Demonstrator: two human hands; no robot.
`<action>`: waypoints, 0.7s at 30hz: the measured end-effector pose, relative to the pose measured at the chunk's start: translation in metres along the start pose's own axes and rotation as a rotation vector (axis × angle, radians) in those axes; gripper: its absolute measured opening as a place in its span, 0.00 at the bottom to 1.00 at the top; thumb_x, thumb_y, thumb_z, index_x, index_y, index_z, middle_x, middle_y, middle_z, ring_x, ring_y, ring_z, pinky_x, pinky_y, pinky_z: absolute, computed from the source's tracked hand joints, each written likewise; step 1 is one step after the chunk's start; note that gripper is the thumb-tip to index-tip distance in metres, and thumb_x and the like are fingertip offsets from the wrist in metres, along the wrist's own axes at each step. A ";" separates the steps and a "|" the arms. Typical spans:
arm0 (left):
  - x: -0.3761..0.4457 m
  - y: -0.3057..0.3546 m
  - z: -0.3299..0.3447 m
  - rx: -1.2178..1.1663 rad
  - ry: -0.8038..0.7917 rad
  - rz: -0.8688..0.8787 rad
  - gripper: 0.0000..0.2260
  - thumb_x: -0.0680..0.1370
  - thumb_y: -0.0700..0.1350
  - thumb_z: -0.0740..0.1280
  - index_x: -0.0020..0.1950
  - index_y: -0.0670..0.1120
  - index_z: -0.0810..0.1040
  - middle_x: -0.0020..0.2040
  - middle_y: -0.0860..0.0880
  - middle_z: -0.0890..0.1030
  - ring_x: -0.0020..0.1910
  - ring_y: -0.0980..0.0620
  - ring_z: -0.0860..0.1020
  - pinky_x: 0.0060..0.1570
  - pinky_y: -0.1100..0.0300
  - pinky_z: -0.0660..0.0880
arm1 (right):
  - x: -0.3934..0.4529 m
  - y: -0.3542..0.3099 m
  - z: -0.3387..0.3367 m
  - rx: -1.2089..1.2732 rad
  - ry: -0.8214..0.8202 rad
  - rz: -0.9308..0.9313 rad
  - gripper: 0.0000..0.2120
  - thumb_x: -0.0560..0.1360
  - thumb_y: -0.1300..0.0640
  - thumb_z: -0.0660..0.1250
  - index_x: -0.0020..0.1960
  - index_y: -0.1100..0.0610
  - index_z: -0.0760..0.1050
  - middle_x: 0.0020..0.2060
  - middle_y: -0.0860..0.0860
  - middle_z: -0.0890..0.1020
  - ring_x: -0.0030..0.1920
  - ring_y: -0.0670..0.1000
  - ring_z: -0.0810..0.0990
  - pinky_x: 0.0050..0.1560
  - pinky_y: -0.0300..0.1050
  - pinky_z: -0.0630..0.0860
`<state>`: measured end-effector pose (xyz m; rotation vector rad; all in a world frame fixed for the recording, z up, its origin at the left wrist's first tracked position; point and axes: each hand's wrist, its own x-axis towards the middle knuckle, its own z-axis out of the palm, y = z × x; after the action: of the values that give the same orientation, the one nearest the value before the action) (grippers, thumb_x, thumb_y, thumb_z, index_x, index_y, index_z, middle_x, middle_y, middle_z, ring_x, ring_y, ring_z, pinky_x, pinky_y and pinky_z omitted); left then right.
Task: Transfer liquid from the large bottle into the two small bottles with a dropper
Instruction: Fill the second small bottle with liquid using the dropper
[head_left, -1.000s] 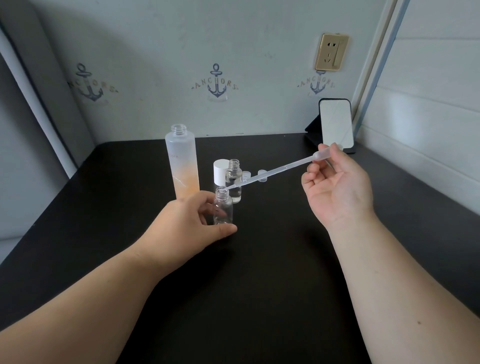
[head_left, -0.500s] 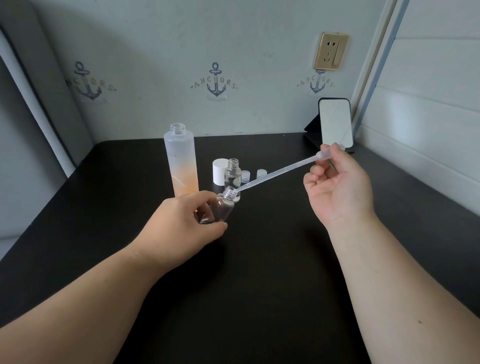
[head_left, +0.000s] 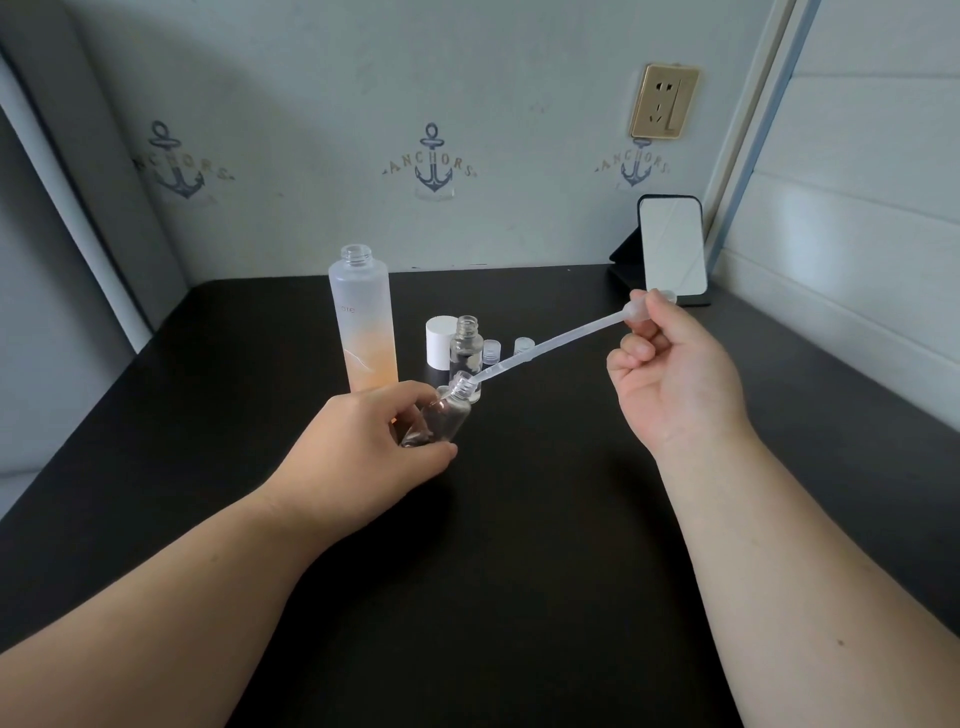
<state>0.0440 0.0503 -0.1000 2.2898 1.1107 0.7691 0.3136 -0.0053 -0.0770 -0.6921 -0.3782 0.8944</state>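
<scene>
A black tabletop carries everything, closed in behind by a pale wall printed with anchors and fitted with a gold socket. Far behind the right hand's grip, against that wall, a phone leans upright on a dark stand.

Just behind and left of the left hand's grip the large frosted bottle stands upright with its neck uncapped, orange liquid in its lower part. The left hand has thumb and fingers curled round a small clear bottle, tilting its open neck toward the right. The right hand pinches the bulb of a clear plastic dropper between thumb and curled fingers; the stem slopes down and left from that grip, and its tip sits at the tilted bottle's mouth.

Directly behind the held bottle, close enough to overlap it in view, the second small bottle stands upright and uncapped. A white cap stands just to its left, and two small clear caps rest to its right, under the dropper's stem.
</scene>
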 end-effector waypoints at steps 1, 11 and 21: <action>0.000 0.000 -0.001 -0.001 -0.003 0.000 0.14 0.70 0.58 0.74 0.52 0.68 0.75 0.44 0.63 0.80 0.47 0.68 0.76 0.41 0.66 0.75 | 0.000 0.000 0.000 0.005 0.001 0.001 0.14 0.79 0.60 0.71 0.36 0.56 0.87 0.36 0.50 0.84 0.26 0.44 0.68 0.30 0.35 0.67; 0.000 0.002 -0.001 0.014 -0.001 0.005 0.13 0.69 0.60 0.74 0.52 0.66 0.77 0.42 0.66 0.79 0.46 0.69 0.76 0.37 0.71 0.70 | 0.001 0.001 -0.002 -0.025 -0.014 -0.035 0.08 0.77 0.62 0.72 0.40 0.57 0.87 0.37 0.51 0.84 0.26 0.44 0.69 0.31 0.35 0.68; 0.000 0.002 -0.001 0.055 -0.002 0.034 0.14 0.69 0.62 0.73 0.52 0.67 0.75 0.43 0.64 0.79 0.48 0.71 0.75 0.37 0.72 0.70 | -0.003 -0.001 -0.002 0.029 0.074 -0.017 0.06 0.78 0.57 0.72 0.49 0.60 0.83 0.35 0.50 0.82 0.29 0.47 0.71 0.33 0.37 0.70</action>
<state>0.0450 0.0493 -0.0981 2.3597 1.1078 0.7576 0.3139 -0.0086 -0.0776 -0.6927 -0.3040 0.8539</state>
